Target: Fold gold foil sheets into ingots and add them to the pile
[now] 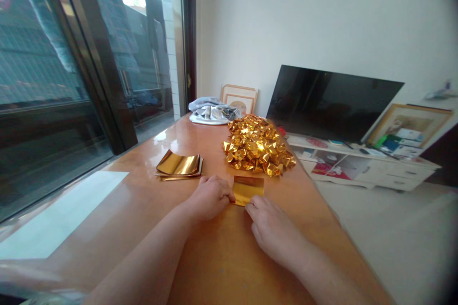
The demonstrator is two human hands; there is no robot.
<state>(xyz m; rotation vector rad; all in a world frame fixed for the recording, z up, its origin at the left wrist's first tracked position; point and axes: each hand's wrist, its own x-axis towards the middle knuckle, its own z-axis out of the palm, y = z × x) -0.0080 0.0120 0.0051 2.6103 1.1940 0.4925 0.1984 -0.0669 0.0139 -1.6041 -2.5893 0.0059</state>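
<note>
A small gold foil sheet (248, 189) lies flat on the orange wooden table (143, 209) in front of me. My left hand (209, 197) pinches its left edge with curled fingers. My right hand (272, 228) presses its near right corner with the fingertips. A stack of flat gold sheets (179, 166) sits to the left of my left hand. Beyond the sheet lies a heap of folded gold foil pieces (256, 145).
A bundled grey cloth (213, 110) lies at the table's far end by a framed picture (239, 98). A dark TV screen (331, 103) leans on a low white cabinet (361, 162) to the right. Glass doors (64, 71) run along the left.
</note>
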